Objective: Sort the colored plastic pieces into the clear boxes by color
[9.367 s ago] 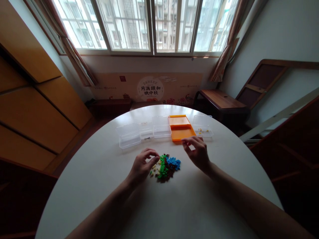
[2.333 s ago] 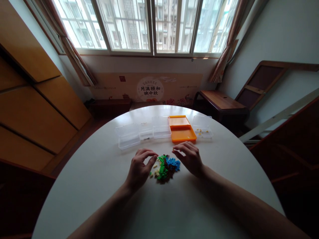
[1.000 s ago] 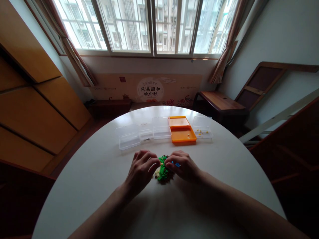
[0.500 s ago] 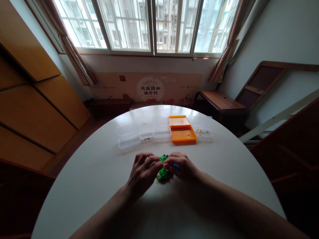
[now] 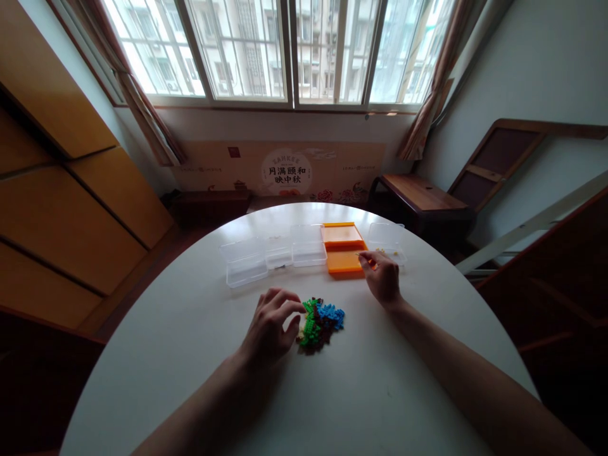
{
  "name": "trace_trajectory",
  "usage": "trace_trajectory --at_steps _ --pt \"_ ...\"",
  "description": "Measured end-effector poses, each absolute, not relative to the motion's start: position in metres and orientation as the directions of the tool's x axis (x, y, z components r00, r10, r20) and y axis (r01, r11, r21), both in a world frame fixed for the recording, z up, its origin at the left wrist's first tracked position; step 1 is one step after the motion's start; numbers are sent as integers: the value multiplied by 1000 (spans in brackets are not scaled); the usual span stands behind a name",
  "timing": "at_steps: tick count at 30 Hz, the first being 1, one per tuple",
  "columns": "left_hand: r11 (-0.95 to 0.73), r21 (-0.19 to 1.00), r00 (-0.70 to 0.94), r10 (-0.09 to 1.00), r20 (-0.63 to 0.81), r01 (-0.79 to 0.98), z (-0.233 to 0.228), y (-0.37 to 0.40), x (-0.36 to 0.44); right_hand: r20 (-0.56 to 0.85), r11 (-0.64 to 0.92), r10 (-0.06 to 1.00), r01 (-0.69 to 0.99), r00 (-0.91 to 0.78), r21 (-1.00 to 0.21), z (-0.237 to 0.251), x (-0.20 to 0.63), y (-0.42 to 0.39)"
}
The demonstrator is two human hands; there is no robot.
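A pile of small building bricks (image 5: 313, 326) in green, blue, dark brown and some tan lies on the white table. My left hand (image 5: 273, 323) is at the pile's left side, thumb and fingers apart, holding nothing that I can see. Farther off, my right hand (image 5: 382, 278) is over the right edge of the open orange box (image 5: 342, 261). Its thumb and forefinger pinch a small pale piece (image 5: 358, 254), too tiny to make out well. Behind this hand, partly covered, is a clear box (image 5: 401, 256) with several yellow bits.
Open clear plastic boxes (image 5: 246, 271) stand in a row left of the orange one, across the far part of the round table (image 5: 190, 354). Beyond the table are a wooden chair (image 5: 425, 192) on the right and a window (image 5: 251, 50).
My right hand has left the pile and moved forward and right to the orange box, taking hold of a small pale piece. My left hand's fingers have parted, uncovering the blue bricks.
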State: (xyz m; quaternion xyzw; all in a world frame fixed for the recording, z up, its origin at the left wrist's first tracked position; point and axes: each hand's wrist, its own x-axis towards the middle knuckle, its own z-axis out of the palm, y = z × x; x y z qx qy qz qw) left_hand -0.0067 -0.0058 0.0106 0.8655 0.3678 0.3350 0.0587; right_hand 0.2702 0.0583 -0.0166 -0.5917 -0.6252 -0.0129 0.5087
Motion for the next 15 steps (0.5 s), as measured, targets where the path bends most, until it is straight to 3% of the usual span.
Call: trace_trajectory --at_steps 10,15 --pt "-764 365 664 644 380 532 19 -9 -7 631 294 751 759 193 -581 -15 267 51" --pt "-749 391 643 661 387 535 19 -9 -8 658 466 753 721 -18 -514 -8 246 27"
